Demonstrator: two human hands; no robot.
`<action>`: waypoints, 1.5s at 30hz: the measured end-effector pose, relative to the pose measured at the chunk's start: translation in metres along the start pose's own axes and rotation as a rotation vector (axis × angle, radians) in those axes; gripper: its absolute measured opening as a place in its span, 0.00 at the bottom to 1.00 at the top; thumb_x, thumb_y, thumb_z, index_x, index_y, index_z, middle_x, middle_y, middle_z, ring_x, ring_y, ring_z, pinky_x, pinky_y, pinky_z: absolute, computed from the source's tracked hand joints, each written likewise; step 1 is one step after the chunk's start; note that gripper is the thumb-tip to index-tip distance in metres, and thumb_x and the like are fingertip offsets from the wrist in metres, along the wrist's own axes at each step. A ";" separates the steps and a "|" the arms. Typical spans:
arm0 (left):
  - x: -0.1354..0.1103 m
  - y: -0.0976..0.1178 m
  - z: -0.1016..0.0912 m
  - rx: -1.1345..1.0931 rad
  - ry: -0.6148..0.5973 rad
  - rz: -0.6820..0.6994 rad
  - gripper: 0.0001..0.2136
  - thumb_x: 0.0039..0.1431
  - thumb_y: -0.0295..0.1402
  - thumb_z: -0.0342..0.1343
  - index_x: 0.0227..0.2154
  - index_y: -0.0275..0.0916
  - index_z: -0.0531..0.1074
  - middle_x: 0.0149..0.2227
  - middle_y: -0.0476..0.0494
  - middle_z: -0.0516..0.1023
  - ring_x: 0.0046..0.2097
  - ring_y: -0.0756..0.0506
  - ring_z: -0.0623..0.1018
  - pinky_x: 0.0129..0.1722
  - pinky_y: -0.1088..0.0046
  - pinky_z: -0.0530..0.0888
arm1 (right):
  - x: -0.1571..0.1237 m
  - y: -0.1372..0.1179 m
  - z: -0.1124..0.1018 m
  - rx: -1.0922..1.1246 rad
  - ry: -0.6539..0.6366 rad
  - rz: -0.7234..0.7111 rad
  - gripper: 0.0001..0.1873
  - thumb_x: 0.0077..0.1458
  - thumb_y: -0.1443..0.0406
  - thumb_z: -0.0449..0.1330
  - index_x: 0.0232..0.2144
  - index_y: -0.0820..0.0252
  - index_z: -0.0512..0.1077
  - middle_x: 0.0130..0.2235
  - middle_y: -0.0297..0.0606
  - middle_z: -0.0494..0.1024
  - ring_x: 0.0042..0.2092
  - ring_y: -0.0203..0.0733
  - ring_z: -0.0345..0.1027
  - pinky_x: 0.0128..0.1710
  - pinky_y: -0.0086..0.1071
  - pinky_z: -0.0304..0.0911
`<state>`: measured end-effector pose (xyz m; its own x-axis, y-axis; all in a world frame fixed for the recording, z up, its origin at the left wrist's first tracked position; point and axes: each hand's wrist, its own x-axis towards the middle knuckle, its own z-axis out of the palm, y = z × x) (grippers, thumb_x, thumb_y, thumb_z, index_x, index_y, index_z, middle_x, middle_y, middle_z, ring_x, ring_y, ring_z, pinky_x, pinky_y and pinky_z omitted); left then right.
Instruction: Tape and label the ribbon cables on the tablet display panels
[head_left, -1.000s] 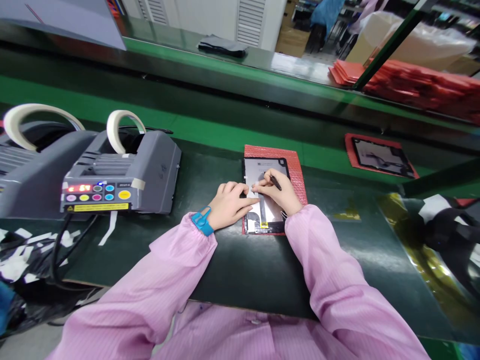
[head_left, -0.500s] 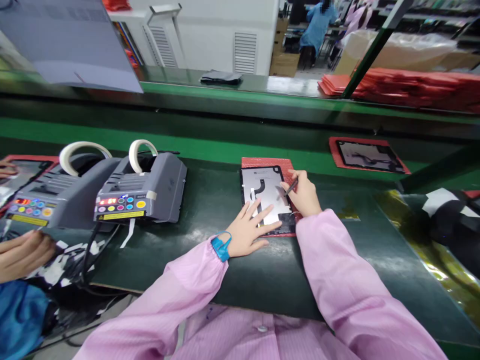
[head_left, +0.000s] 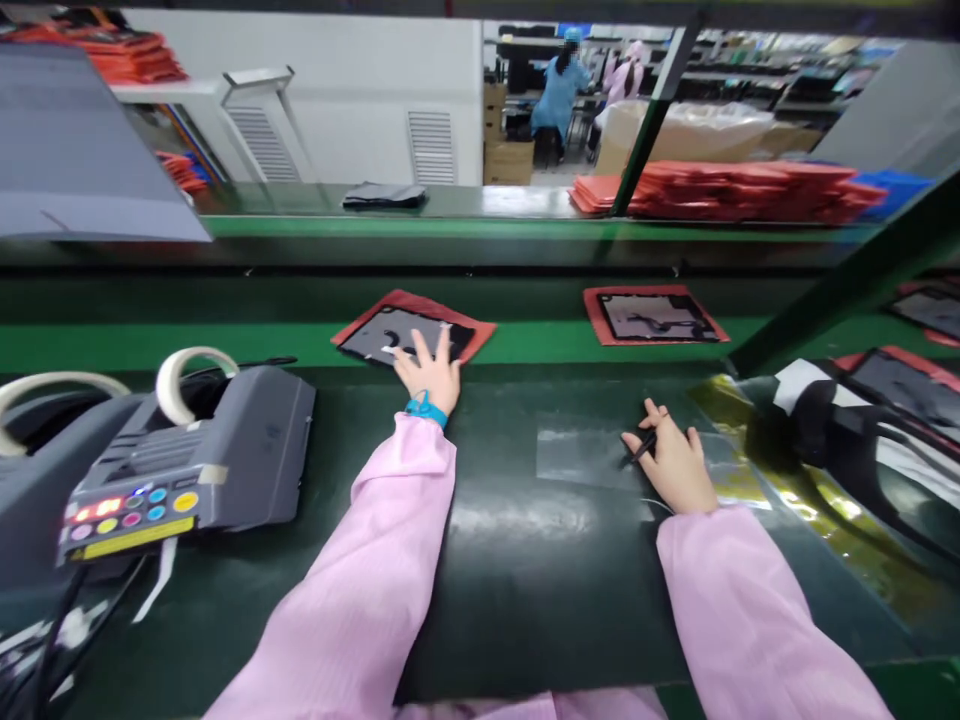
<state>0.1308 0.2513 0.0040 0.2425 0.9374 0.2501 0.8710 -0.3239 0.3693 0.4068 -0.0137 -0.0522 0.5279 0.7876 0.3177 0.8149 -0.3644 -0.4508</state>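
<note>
My left hand point(head_left: 429, 375) is open, its spread fingers lying over a flat tablet-like screen panel point(head_left: 364, 338) with a black border and a dark curved ribbon cable. The panel rests on a red bubble-wrap pouch point(head_left: 397, 298) at the back of the bench, partly hidden by the fingers. My right hand point(head_left: 675, 465) is closed around a slim black pen-like tool point(head_left: 639, 450); whether it is a pen or tweezers I cannot tell. It hovers at or just above a clear film strip point(head_left: 574, 455) on the dark green bench top.
A grey tape dispenser point(head_left: 255, 450) with a white roll stands at left, another beside it. A second panel point(head_left: 652, 316) on red wrap lies at back right. Yellowish film point(head_left: 832, 520) and a black strap-like item point(head_left: 825, 430) lie right. A green post point(head_left: 847, 250) slants upward.
The panel and its red pouch have moved from in front of me to the back left with my left hand. My right hand has left the panel and moved right, keeping the black tool.
</note>
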 end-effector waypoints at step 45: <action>-0.100 -0.042 -0.020 -1.612 -0.395 -0.338 0.35 0.48 0.38 0.76 0.57 0.42 0.66 0.56 0.38 0.80 0.57 0.35 0.81 0.59 0.55 0.77 | -0.004 0.009 -0.011 0.038 -0.120 -0.283 0.17 0.65 0.46 0.54 0.35 0.51 0.64 0.63 0.57 0.76 0.66 0.65 0.69 0.58 0.63 0.67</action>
<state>0.0614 0.1685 -0.0188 0.4511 0.8788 -0.1552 -0.3268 0.3246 0.8876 0.4146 -0.0255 -0.0483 0.2474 0.9091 0.3351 0.9148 -0.1053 -0.3898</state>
